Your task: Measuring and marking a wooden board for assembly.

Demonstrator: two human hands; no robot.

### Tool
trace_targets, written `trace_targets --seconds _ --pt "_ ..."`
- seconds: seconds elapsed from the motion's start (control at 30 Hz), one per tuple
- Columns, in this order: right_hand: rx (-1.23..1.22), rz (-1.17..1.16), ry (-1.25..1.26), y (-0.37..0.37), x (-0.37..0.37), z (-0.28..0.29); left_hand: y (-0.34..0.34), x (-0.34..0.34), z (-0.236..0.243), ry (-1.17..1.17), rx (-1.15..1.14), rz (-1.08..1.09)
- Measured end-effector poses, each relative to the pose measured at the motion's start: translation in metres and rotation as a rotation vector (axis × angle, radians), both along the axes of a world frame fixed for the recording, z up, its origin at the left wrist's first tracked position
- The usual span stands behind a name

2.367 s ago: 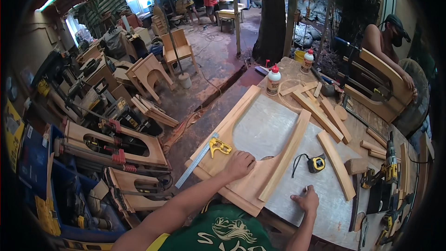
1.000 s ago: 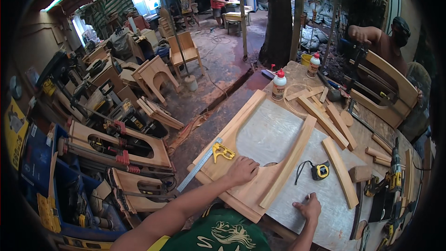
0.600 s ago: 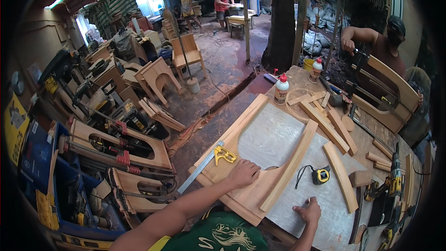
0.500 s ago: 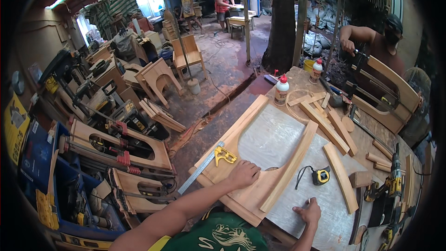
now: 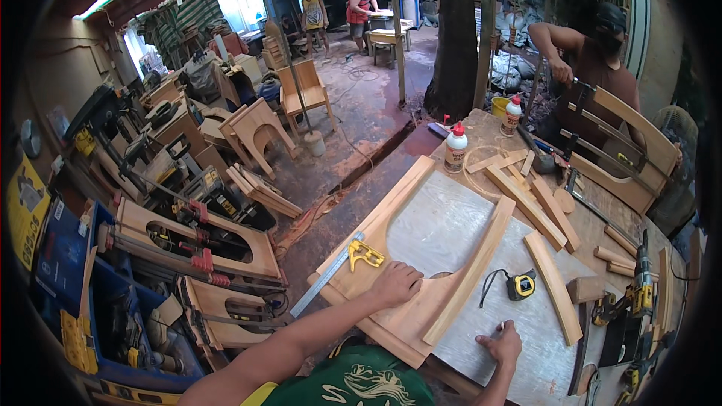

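My left hand presses flat on a curved wooden frame piece that lies on a grey plywood panel on the workbench. A yellow-handled combination square lies just left of that hand. My right hand rests on the panel near the bench's front edge, fingers curled; something small may be pinched in it. A long wooden slat runs diagonally between my hands. A yellow tape measure sits beyond my right hand.
Loose wooden slats, two glue bottles and a cordless drill lie on the bench. Another person works at the far end on a curved frame. Clamped frames and chairs crowd the floor at left.
My view has shifted slightly. My left hand stays on the frame piece and my right hand stays on the panel. The person at the far end has leaned in over their frame.
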State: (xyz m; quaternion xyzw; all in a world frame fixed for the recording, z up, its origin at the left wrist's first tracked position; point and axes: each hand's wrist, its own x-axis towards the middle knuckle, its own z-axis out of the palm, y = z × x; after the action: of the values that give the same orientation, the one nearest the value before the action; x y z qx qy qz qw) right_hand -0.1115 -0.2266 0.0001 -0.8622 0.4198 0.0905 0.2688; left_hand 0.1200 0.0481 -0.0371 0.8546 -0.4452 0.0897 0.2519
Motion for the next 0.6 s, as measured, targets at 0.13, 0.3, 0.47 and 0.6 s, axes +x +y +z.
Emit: trace_targets --seconds 0.13,0.3,0.47,0.6 --pt "-0.011 0.021 -0.03 -0.0014 -0.0007 -0.0027 -0.0007 0.0023 0.0021 -0.02 0.02 0.002" --pt "-0.008 0.017 -0.011 0.0001 0.0012 0.0005 -0.0002 0.0026 0.0024 -0.013 0.009 -0.003" --pt "-0.008 0.004 -0.005 0.0008 0.0028 0.0015 -0.0002 0.0032 0.0031 0.001 0.035 -0.003" --pt "0.013 0.003 0.008 0.0014 0.0027 0.0056 -0.0006 0.0014 0.0035 -0.005 0.006 -0.002"
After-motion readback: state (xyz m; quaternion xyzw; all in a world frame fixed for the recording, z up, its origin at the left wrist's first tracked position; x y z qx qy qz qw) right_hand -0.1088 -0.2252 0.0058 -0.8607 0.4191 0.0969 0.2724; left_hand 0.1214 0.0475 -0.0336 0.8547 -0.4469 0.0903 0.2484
